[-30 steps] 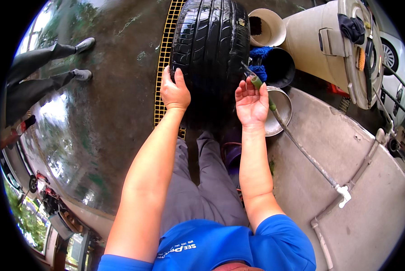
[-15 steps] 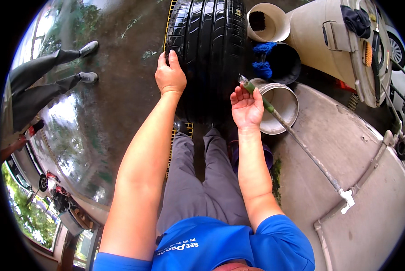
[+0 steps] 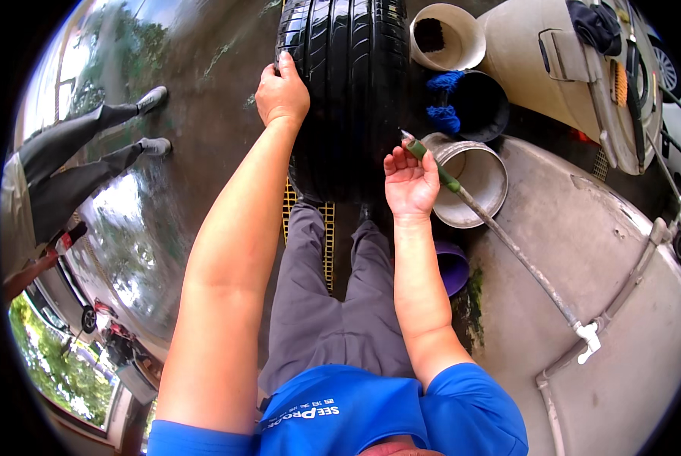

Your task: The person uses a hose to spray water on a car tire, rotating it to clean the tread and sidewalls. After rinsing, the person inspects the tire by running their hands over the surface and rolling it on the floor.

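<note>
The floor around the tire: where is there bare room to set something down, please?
The widest bare patch is wet floor, bordered by the tire, the left hand and another person's shoes. Crowded: right of the tire, where the upper pale bucket, black bucket, hose and right hand sit close together.

"What is the person wearing up top?"
"A bright blue shirt (image 3: 386,391) at the bottom centre of the frame, with white lettering (image 3: 306,414) across the chest, some characters small, others larger and bolder."
"And the sleeves?"
"Short and the same blue: the left sleeve (image 3: 200,441) at the lower left, the right sleeve (image 3: 481,410) at the lower right."
"The left grip (image 3: 283,99) and right grip (image 3: 411,186)?"
"Both bare, like the forearms."
"Below the waist?"
"Plain grey long trousers (image 3: 321,323), softly creased, around the middle of the frame."
</note>
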`<state>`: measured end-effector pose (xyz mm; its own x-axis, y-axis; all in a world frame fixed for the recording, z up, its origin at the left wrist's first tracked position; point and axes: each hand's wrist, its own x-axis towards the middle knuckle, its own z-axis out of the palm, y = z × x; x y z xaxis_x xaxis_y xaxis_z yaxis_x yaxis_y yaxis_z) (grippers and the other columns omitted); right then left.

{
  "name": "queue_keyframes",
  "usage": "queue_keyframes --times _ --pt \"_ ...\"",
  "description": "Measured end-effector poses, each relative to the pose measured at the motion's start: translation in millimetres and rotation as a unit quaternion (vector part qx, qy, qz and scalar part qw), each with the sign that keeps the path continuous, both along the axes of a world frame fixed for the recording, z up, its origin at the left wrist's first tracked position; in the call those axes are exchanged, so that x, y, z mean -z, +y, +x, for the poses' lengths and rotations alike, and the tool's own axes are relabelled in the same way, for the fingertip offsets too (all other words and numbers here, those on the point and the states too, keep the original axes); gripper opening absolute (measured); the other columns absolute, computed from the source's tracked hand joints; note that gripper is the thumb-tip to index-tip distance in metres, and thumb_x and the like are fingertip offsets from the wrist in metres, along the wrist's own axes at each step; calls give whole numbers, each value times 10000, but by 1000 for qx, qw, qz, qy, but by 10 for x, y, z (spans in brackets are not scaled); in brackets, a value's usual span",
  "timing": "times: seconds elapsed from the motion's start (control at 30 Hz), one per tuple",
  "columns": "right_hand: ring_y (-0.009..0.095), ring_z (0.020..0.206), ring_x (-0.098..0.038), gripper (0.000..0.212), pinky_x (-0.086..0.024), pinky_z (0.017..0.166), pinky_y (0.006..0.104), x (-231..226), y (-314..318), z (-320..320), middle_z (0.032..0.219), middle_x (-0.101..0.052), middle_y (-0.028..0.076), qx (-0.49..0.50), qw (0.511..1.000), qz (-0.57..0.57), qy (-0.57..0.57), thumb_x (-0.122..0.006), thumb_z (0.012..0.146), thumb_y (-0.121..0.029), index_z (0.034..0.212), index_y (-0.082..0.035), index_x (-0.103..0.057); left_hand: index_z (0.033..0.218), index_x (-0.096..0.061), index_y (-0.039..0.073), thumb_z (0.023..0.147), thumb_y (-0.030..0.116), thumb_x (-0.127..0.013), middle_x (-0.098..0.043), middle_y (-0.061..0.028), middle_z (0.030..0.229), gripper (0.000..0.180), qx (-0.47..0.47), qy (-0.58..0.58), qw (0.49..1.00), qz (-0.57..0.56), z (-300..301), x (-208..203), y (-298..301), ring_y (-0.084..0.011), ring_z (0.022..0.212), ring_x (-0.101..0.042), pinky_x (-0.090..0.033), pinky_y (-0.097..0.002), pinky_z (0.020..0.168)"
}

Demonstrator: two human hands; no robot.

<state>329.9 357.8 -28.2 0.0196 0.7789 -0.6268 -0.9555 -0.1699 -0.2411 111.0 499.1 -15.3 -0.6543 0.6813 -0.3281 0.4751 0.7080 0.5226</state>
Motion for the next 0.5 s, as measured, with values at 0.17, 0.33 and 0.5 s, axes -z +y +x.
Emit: queue_keyframes --times 0.17,0.33,0.5 --pt "235 920 -699 255 -567 833 407 53 45 -70 1061 -718 98 33 999 7 -29 -587 944 -274 1093 -82 -663 1306 -543 1 972 547 -386 -630 -236 1225 659 18 -1 999 -29 50 -90 434 -389 1178 -579 -446 -444 995" --pt "228 856 -714 258 -592 796 396 144 272 -201 1027 -721 111 98 992 17 -77 -574 955 -271 1080 -60 -653 1494 -318 89 995 503 -380 -380 -229 1494 651 114 22 993 9 -25 59 867 -427 1343 -404 -360 -506 1076" --pt "244 842 -719 248 -602 790 412 136 472 -262 979 -724 133 160 981 38 -105 -543 972 -241 1055 -33 -649 1477 -357 272 954 313 -513 -254 -130 1576 548 523 306 776 176 -315 -51 1477 -371 1439 -255 -257 -616 1106"
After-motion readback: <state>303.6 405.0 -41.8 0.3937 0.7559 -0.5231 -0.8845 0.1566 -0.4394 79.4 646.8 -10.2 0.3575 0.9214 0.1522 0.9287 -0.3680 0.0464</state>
